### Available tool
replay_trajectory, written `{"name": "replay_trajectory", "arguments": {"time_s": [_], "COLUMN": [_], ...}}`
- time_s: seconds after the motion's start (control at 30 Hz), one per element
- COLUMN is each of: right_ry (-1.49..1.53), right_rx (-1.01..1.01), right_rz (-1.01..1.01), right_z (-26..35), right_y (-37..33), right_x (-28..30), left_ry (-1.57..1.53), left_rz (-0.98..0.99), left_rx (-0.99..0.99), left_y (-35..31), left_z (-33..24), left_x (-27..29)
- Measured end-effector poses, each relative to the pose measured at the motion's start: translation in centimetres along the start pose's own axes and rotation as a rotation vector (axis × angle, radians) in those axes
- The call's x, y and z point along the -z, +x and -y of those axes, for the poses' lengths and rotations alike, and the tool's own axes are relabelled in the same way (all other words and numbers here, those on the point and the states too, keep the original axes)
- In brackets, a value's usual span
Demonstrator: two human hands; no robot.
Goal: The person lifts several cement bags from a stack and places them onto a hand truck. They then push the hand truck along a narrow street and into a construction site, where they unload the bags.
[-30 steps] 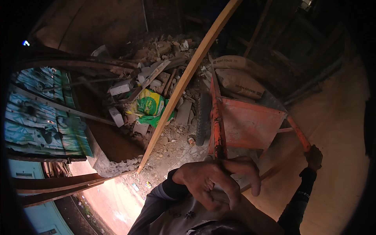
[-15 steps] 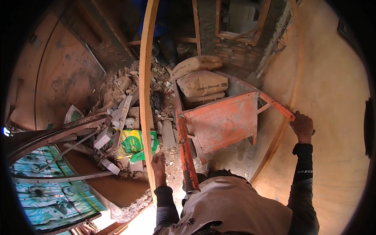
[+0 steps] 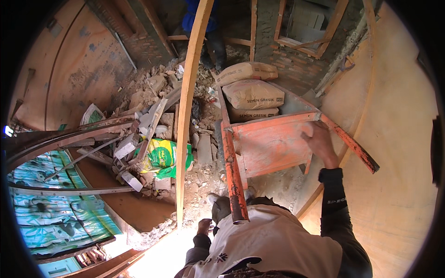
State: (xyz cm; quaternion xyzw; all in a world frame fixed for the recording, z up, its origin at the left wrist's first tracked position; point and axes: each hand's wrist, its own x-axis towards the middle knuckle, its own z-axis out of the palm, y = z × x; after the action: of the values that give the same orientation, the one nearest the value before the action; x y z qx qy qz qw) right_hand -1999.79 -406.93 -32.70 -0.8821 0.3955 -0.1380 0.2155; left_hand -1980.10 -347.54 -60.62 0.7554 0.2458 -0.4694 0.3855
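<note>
In front of me stands a worn orange wheelbarrow (image 3: 273, 141) loaded with stacked brown paper cement bags (image 3: 254, 95). My right hand (image 3: 322, 144) is off the handles, its fingers apart, by the right side of the wheelbarrow's near panel. Whether it touches the panel is unclear. The right handle (image 3: 354, 146) has no hand on it. My left hand (image 3: 204, 226) hangs low beside my left leg, its fingers small and partly hidden. The left handle (image 3: 236, 185) ends close to my body, free of that hand.
A wooden post (image 3: 187, 106) rises left of the wheelbarrow. Rubble (image 3: 153, 88) and a green-yellow sack (image 3: 162, 155) lie beyond it. Plywood (image 3: 398, 116) lines the right side. A person in dark trousers (image 3: 215, 48) stands at the back. Teal patterned sheeting (image 3: 60, 204) is at lower left.
My right hand has let go of the right handle and moved left toward the wheelbarrow's panel. My left hand has dropped from beside the wooden post to near my leg. The view has shifted slightly.
</note>
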Motion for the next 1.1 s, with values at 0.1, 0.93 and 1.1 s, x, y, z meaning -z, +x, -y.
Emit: {"name": "replay_trajectory", "arguments": {"time_s": [0.1,0.93,1.1], "right_ry": [0.209,-0.273,-0.354], "right_rx": [0.322,-0.048,-0.008], "right_rz": [0.068,0.753,0.783], "right_z": [8.3,25.2,24.3], "right_y": [1.9,3.4,3.8], "right_x": [-6.7,-15.7,-16.7], "left_ry": [0.066,0.46,0.49], "left_rz": [0.09,0.068,0.082], "left_rx": [-0.055,-0.633,-0.561], "left_y": [-1.7,6.1,7.4], "left_z": [1.5,9.0,6.9], "left_x": [1.6,14.3,15.4]}}
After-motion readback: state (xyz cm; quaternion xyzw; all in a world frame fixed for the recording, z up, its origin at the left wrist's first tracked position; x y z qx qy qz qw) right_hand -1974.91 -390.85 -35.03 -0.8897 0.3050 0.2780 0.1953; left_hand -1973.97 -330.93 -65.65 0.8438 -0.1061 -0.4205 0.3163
